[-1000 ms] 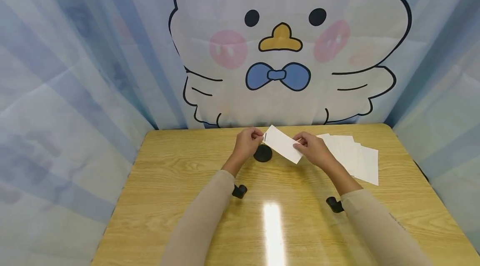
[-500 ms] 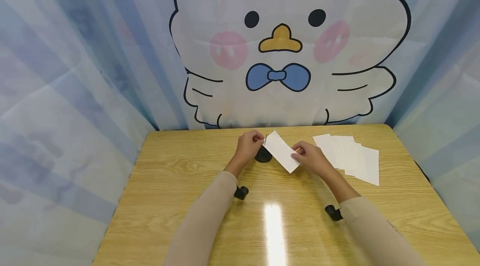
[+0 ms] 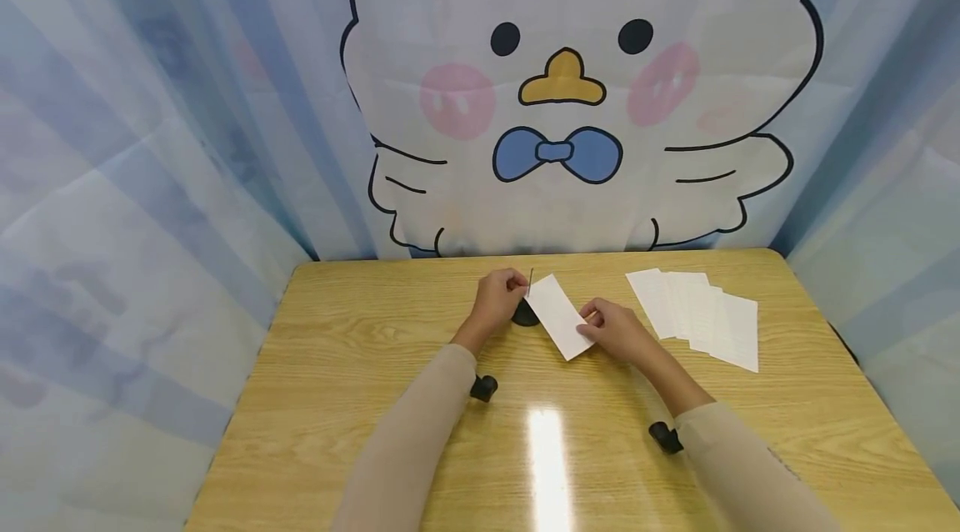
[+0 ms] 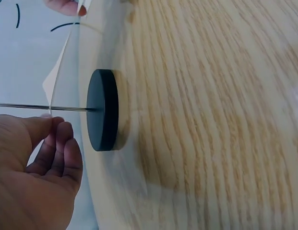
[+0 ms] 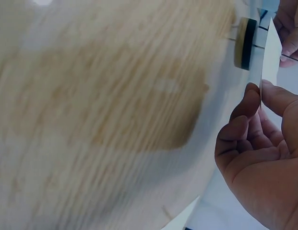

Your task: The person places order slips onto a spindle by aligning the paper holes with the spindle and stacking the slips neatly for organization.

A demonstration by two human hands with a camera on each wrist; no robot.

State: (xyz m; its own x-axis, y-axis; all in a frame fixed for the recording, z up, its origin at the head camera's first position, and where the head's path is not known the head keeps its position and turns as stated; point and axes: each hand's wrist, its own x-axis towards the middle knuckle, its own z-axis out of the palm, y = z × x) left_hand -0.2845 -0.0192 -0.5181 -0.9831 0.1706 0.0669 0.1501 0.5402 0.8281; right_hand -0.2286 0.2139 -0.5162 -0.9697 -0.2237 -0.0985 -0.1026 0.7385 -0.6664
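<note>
A bill spike [image 4: 109, 110] stands near the table's far edge, a thin metal rod [image 4: 19, 105] rising from a round black base. In the head view, a white paper slip [image 3: 558, 321] hangs above the base. The rod runs through the slip near one end, as the left wrist view shows. My left hand [image 3: 501, 297] pinches that end right beside the rod, thumb against fingertips. The slip's other end is pinched between thumb and index finger of my right hand [image 3: 615, 330], its remaining fingers curled below.
Several white paper slips [image 3: 735, 332] lie fanned out at the table's right rear. The wooden table [image 3: 360, 332] ends at a printed curtain [image 3: 465, 207] behind, with more curtain on both sides. Black camera mounts [image 3: 484, 388] sit at both wrists.
The slip has come down along the rod, and more rod shows above it. Both hands have lowered, the right one further and toward me, turning the slip steeper.
</note>
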